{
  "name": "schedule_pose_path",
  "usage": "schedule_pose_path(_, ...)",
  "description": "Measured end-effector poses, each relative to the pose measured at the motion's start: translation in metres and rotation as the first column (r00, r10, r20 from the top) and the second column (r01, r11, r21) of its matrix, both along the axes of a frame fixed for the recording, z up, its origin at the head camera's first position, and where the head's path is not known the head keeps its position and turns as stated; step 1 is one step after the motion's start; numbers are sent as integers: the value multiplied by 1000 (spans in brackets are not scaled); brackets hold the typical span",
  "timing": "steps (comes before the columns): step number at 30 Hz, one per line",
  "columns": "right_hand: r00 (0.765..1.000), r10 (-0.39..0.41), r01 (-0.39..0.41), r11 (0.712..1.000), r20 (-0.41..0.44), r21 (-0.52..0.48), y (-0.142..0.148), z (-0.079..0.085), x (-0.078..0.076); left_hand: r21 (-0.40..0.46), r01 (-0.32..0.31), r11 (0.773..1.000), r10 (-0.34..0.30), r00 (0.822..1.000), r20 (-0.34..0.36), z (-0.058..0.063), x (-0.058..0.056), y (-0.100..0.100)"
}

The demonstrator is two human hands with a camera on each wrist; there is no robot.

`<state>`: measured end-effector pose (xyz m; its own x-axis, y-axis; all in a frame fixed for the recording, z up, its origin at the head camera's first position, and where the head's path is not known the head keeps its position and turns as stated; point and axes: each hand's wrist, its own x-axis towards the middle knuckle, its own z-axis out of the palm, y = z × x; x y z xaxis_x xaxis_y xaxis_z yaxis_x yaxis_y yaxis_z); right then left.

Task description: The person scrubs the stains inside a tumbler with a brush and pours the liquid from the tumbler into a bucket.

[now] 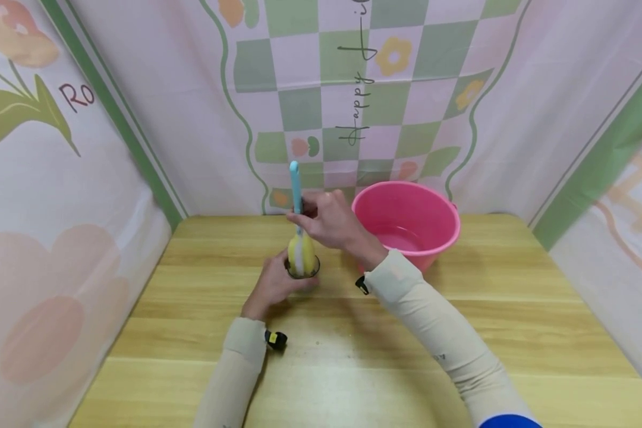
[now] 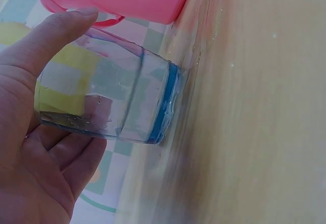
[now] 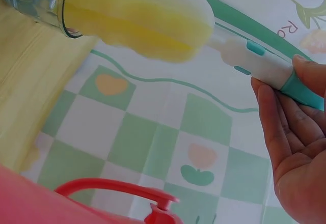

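Observation:
My left hand [image 1: 277,279] grips a clear cup [image 2: 127,89] around its side near the rim, the thumb on one side and the fingers on the other. A blue band rings the cup's base, which is close to the tabletop; drops of water cling to its wall. Above it my right hand [image 1: 331,220] pinches the turquoise and white handle [image 3: 262,63] of a bottle brush. The brush's yellow and white sponge head [image 3: 137,18] is partly inside the cup's mouth, with its upper part sticking out.
A pink bucket [image 1: 406,246] with a red-pink handle [image 3: 117,184] stands right of the cup, near the table's back edge. The wooden table [image 1: 348,356] meets a patterned cloth [image 1: 348,89] behind, and cloth hangs at both sides.

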<state>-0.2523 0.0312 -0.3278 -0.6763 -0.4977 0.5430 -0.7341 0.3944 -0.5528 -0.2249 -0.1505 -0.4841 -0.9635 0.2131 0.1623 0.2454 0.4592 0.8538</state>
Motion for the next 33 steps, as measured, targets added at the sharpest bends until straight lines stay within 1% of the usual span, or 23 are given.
schedule_pose_path(3, 1000, -16, 16, 1000, 4, 21, -2, -6, 0, -5, 0, 1000, 0, 1000, 1, 0, 0, 0)
schedule_pose_path(9, 999, -32, 31, 998, 16, 57, -4, -25, -3, -5, -3, 1000, 3, 1000, 24, 0, 2, 3)
schedule_pose_path(14, 999, -39, 39, 998, 14, 53, -3, -32, -4, -5, -7, 1000, 7, 999, 32, -1, 2, 4)
schedule_pose_path(18, 999, -22, 22, 1000, 24, 12, -3, -27, -3, 4, -12, 1000, 12, 999, 30, -1, 2, 4)
schedule_pose_path(22, 1000, -16, 16, 999, 7, -40, -2, -14, -1, -1, -8, 1000, 8, 1000, 20, 0, 1, 2)
schedule_pose_path(25, 1000, -12, 11, 998, -18, -55, -1, -6, 0, -9, -10, 1000, 10, 1000, 17, -1, 0, 1)
schedule_pose_path(27, 1000, -9, 8, 998, -19, -54, -2, -3, 1, -10, -11, 1000, 11, 1000, 16, -1, 0, 1)
schedule_pose_path(30, 1000, -20, 20, 999, -6, -35, -3, -6, 1, -11, -12, 1000, 13, 1000, 13, -1, 0, 0)
schedule_pose_path(33, 1000, -22, 22, 1000, 13, -9, -4, -16, 1, -10, -12, 1000, 12, 1000, 12, -1, 0, 0)
